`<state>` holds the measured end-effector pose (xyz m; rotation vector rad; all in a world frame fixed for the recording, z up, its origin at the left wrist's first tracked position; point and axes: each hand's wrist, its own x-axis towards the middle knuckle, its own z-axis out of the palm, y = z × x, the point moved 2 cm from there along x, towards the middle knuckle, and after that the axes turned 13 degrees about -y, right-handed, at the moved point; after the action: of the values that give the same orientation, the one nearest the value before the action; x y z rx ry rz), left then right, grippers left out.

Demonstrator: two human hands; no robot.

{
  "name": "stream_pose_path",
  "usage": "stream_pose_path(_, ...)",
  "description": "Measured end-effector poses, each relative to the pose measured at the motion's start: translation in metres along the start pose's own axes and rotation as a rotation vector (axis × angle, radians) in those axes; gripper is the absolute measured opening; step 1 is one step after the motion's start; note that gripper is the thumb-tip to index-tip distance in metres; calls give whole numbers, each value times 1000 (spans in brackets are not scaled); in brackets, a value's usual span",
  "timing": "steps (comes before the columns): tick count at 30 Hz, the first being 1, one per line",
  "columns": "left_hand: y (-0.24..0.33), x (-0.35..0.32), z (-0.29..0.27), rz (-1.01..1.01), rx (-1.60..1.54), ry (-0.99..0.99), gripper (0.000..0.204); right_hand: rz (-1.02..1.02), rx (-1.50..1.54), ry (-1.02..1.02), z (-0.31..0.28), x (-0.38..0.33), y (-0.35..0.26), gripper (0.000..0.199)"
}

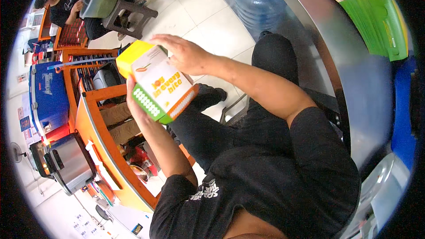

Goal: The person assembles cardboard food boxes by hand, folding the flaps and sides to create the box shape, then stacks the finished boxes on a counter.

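**Carton held between two hands, seated person at orange counter**

Left hand [135, 104]: under and behind the carton, palm against its lower side, fingers wrapped around the green end; only the heel and wrist show clearly.

Right hand [186, 55]: laid on the upper far edge of the carton, fingers spread and extended toward the yellow end, palm down.

Carton [157, 82]: folded cardboard food box, white face with orange lettering, yellow top flap, green dotted end, orange trim. Tilted, held in the air above the person's lap, between both hands, just beside the edge of the orange counter.

Person: black shirt with white print, dark trousers, seated.

Orange counter [95, 128]: runs along the left side, with shelves beneath holding small items too crowded to tell apart.

Steel cooker [68, 161]: on the surface left of the counter, lid shut.

Blue cooler box [46, 95]: above the cooker, against the wall.

Water bottle [256, 2]: large, blue, on the tiled floor ahead.

Second person [73, 4]: upper left, seated at a dark stool, hands on a clear plastic container.

Green folders [378, 22]: stacked, upper right.
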<state>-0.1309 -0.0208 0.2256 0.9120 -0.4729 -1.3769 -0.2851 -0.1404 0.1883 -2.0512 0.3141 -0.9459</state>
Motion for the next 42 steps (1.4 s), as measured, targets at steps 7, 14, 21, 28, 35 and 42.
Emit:
stream_pose_path(7,10,-11,-21,-2,-322,-353,51,-154,-45,-138,1,-7,-20,63)
stream_pose_path(14,-39,-6,25,356,193,-205,49,-133,-275,90,5,-12,-30,45)
stream_pose_path(21,-30,5,38,375,238,14,34,-295,-571,151,3,-6,-33,41)
stream_pose_path(28,-21,10,41,418,443,212,29,-92,-333,99,3,-8,-29,24)
stream_pose_path(35,-12,9,37,516,917,248,19,147,366,106,-11,-1,-21,17)
stream_pose_path(42,-31,5,-2,542,1172,159,25,135,401,-27,-9,-2,-24,17)
